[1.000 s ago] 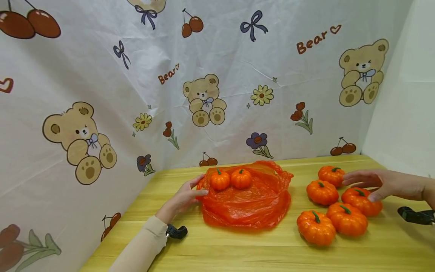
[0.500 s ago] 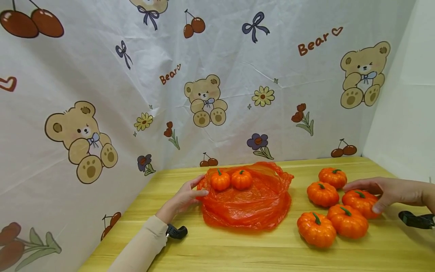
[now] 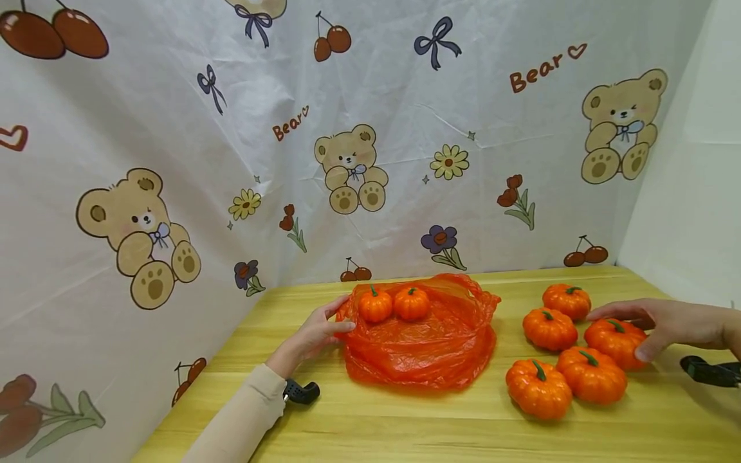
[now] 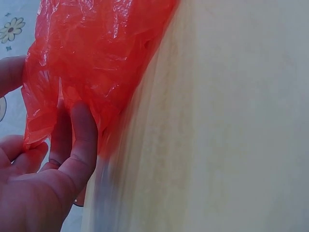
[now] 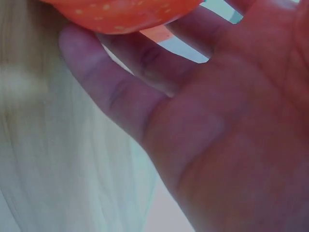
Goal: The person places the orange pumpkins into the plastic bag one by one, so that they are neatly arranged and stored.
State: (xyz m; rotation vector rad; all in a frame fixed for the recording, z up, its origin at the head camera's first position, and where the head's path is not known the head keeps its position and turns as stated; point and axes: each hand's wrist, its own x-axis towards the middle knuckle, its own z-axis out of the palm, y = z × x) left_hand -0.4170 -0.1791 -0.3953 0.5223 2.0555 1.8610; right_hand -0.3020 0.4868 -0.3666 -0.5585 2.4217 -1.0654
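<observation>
A red translucent bag [image 3: 417,363] lies spread with its mouth facing up, two small pumpkins [image 3: 375,306] inside at its back left. My left hand [image 3: 317,331] holds the bag's left rim; in the left wrist view its fingers [image 4: 85,130] are bent against the thin plastic. On the right, my right hand [image 3: 680,325] grips an orange pumpkin [image 3: 615,344], thumb on its near right side and fingers behind it. The right wrist view shows fingertips under the edge of that pumpkin [image 5: 130,14].
Around the gripped pumpkin sit several more: one behind [image 3: 566,301], one to the left [image 3: 549,329], and two nearer the front [image 3: 592,375]. A patterned cloth [image 3: 393,244] hangs behind the wooden table [image 3: 370,424]. Black devices [image 3: 301,392] sit by both wrists.
My right hand has come down around the pumpkin and its fingers have closed on it; the pumpkin has shifted very slightly. The left hand and the bag have stayed put.
</observation>
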